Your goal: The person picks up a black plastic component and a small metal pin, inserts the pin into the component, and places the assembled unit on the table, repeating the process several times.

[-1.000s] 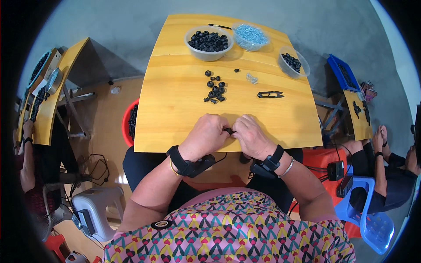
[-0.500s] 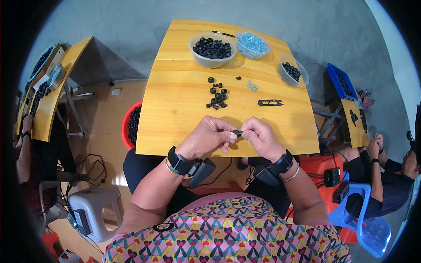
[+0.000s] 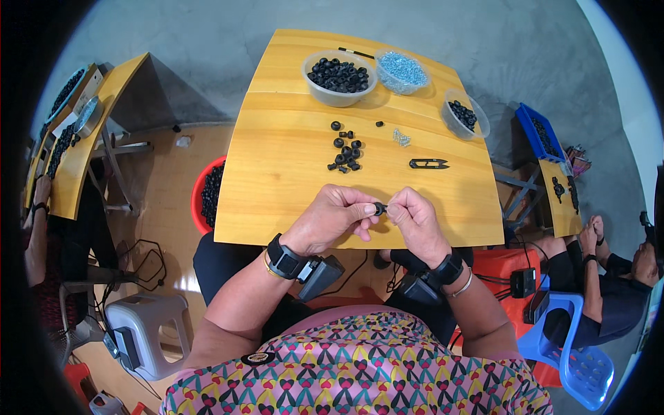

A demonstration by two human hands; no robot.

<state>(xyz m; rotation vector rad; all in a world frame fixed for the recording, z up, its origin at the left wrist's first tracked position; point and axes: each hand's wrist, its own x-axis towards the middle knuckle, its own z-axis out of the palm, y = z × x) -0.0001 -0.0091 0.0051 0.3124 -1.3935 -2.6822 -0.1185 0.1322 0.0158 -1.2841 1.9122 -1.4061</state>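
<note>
Close to the table's front edge, my left hand [image 3: 335, 218] pinches a small black round part [image 3: 380, 208] between thumb and fingers. Against the part's right side, my right hand [image 3: 416, 221] is closed in a pinch; what its fingertips hold is too small to make out. Beyond my hands lies a loose group of black round parts [image 3: 346, 153], with some shorter cylindrical ones among them. A little pile of small shiny clear or silvery pieces [image 3: 401, 137] lies to their right. Black thread snips [image 3: 429, 164] rest on the table farther right.
At the table's back stand a bowl of black parts [image 3: 309, 81], a tub of bluish small pieces [image 3: 403, 90] and another tub [image 3: 451, 125] of black parts. A red basin [image 3: 198, 200] sits left of the table [image 3: 277, 180]. People work at tables on both sides.
Both hands have shifted very slightly to the right in the picture. The right fingertips have turned a little, and more of the black part now shows between the hands.
</note>
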